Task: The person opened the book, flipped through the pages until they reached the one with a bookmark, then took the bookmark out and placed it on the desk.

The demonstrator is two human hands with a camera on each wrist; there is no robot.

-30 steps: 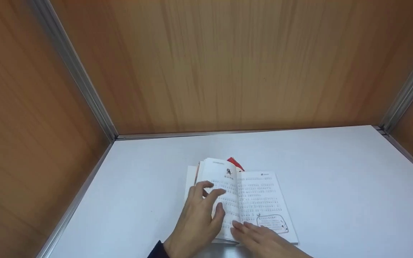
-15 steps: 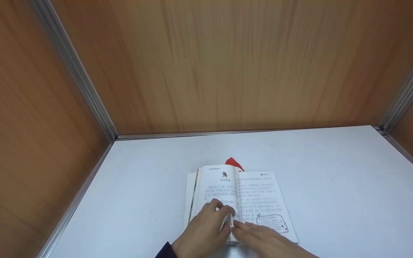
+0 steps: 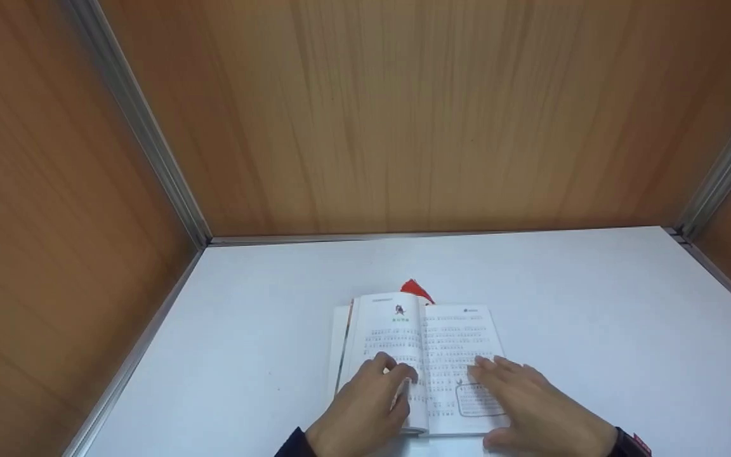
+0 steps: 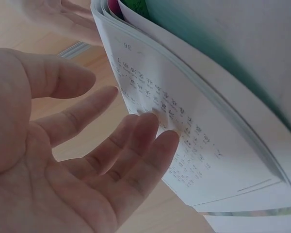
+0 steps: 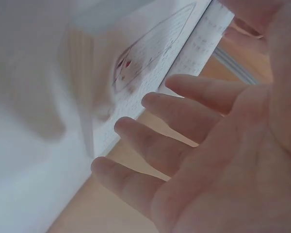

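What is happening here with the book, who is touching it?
A person has an open book lying on a white table. The left hand rests on the left page, fingers near the spine. The right hand lies flat on the right page. Something red shows behind the book's top edge.

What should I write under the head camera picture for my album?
Two hands, left hand and right hand, rest on an open book lying on a white table.
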